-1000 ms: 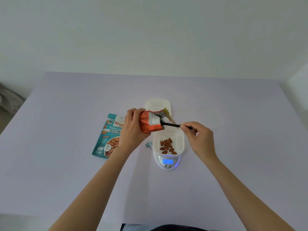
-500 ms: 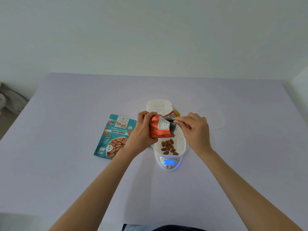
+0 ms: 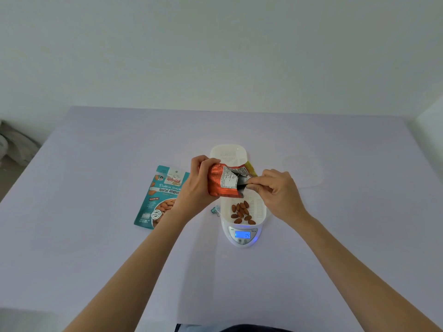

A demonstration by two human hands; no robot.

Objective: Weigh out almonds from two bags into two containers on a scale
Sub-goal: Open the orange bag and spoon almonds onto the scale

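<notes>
**A:** What does each hand hold?

**B:** The left hand [image 3: 197, 188] grips the orange bag [image 3: 221, 182], fingers curled over its top edge and thumb behind. The right hand [image 3: 279, 196] has its fingers curled, with thumb and forefinger pinching the silvery lip at the bag's open mouth.

**A:** Where is the bag?

**B:** It is in the air, tipped on its side, with the mouth facing right above the far end of the white container [image 3: 262, 206] on the scale [image 3: 242, 243]. A yellow strip [image 3: 251, 169] pokes out behind the bag's top. I cannot tell what it is.

**A:** And inside the container?

**B:** About ten almonds [image 3: 241, 213] lie at its near end. The scale's blue display reads 14.

**A:** What else is around?

**B:** A second white container [image 3: 229, 153] lies just behind, touching or nearly so. A small blue scrap [image 3: 214, 210] sits just left of the scale. The teal almond bag [image 3: 161, 200] lies flat on the lilac table [image 3: 96, 248], partly under the left wrist.
</notes>
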